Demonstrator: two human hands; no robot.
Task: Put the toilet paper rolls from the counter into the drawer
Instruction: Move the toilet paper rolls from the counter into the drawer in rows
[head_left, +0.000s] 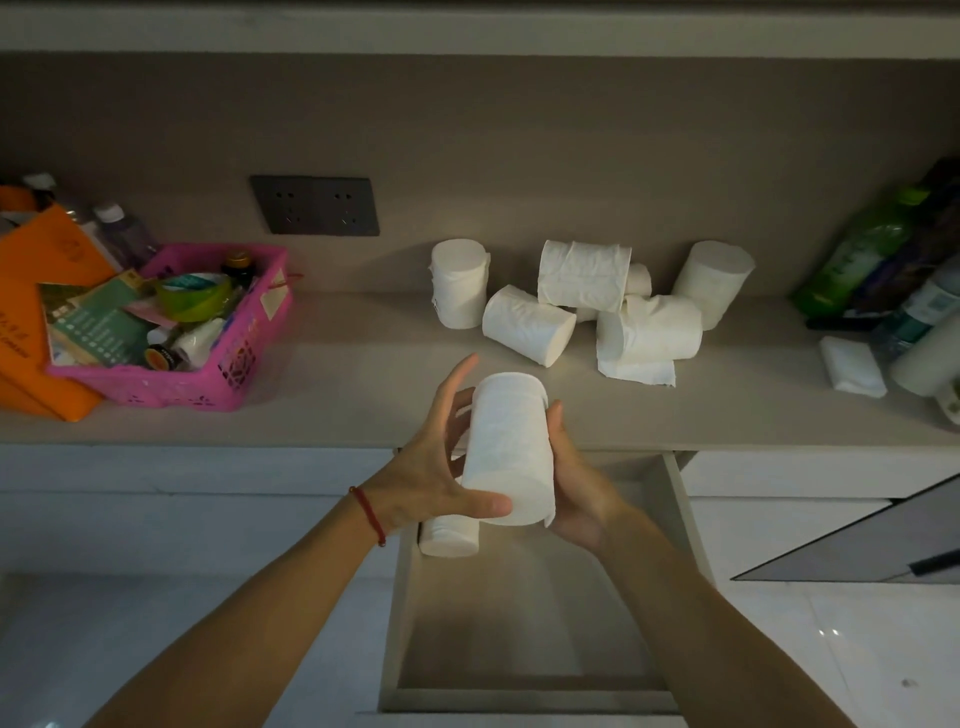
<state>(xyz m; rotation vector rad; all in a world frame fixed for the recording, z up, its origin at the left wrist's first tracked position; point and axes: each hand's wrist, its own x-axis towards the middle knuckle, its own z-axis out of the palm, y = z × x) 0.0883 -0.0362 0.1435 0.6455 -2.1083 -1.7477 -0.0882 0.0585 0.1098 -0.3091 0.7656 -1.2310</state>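
A white toilet paper roll (506, 449) is held between both hands above the open drawer (685, 525), just below the counter's front edge. My left hand (431, 467) wraps its left side with the thumb under it; my right hand (576, 488) presses its right side. Another roll (449, 535) lies in the drawer's far left corner, partly hidden by my left hand. Several white rolls (582, 306) sit on the beige counter (337, 405) by the back wall; one stands upright at the left (460, 283), another at the right (711, 283).
A pink basket (208, 387) of small items and orange bags (31, 322) fill the counter's left end. Green and dark bottles (862, 254), a folded white tissue pack (854, 366) and a white container stand at the right. A dark cabinet door (857, 535) juts out at lower right.
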